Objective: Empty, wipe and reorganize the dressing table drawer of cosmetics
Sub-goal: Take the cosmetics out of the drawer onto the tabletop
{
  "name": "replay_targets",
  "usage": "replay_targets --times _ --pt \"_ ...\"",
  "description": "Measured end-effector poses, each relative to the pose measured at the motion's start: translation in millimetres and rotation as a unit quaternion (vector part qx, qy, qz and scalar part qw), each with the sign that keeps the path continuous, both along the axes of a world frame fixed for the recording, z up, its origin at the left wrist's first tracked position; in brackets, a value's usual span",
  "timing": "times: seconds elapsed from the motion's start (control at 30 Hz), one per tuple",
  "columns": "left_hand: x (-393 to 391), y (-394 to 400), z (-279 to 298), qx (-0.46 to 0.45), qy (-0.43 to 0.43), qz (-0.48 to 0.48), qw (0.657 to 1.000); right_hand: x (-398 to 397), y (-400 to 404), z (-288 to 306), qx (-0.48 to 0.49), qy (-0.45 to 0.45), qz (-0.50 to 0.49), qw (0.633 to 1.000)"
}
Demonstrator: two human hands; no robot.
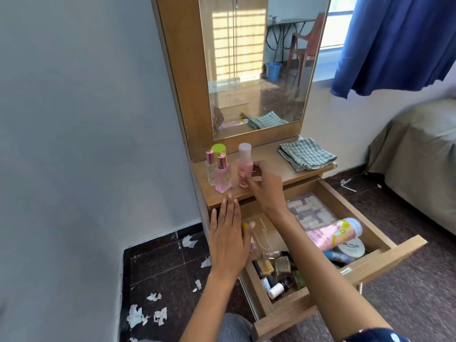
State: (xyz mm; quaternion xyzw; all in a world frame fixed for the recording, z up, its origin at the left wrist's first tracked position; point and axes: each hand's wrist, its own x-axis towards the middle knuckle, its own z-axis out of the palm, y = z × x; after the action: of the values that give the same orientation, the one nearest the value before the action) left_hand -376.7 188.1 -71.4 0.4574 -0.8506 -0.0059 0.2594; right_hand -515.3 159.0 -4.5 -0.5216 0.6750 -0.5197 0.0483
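The wooden drawer (350, 208) of the dressing table stands pulled out, holding several small bottles (276, 272), a pink tube (333, 234), a white nail polish tub (351, 249) and a clear box of rollers (308, 211). On the tabletop (271, 156) stand a pink perfume bottle (222, 177), a clear one (210, 169) and a green-capped bottle (218, 149). My right hand (264, 181) grips a pink bottle with a pale cap (244, 164), upright on the tabletop. My left hand (229, 233) hovers flat, fingers straight, over the drawer's left edge.
A folded green checked cloth (306, 154) lies at the tabletop's right. The mirror (259, 65) rises behind. Torn white paper scraps (145, 314) litter the dark floor at left. A bed (424, 164) stands at right, with a blue curtain (399, 40) above.
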Motion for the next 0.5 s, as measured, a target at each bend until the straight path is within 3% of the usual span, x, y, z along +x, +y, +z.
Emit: replay_targets --times 0.5 --pt "9 0 17 -0.008 -0.021 -0.011 1.0 -2 -6 -4 0.01 -0.009 0.029 0.999"
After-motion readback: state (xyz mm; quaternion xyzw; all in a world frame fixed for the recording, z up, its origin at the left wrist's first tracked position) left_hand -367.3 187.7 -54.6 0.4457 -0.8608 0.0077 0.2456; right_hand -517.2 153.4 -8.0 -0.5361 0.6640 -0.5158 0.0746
